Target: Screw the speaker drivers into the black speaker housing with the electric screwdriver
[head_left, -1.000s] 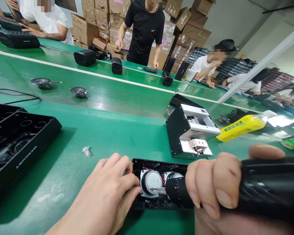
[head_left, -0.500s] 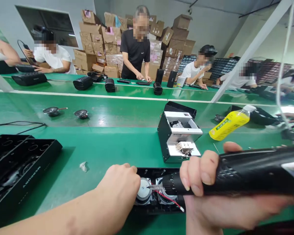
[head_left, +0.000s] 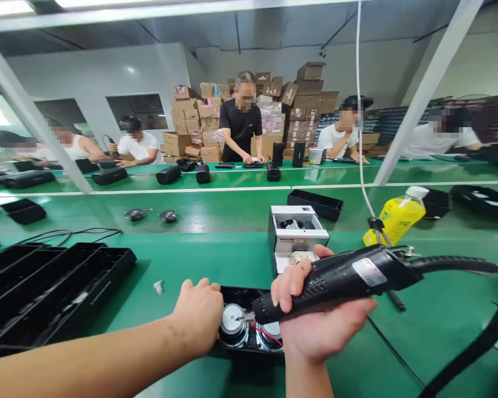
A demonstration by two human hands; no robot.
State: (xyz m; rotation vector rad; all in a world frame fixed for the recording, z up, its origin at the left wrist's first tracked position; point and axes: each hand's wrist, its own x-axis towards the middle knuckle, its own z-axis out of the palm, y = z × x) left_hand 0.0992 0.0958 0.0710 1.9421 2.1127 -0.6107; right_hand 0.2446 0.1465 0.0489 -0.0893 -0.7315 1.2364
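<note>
In the head view, your right hand wraps the electric screwdriver, its bit over one speaker driver in the speaker housing, left of that grip, while your left hand meets the housing's left end, its finger closure hidden.

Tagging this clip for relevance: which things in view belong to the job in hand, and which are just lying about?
In the job, it seems:
electric screwdriver, in the right hand
black case, left hand at its end
two speakers inside it
boxy machine just beyond, probably

Lying about, seemingly:
yellow bottle
crumpled white scrap
two loose speakers: untouched, possibly parts
</note>
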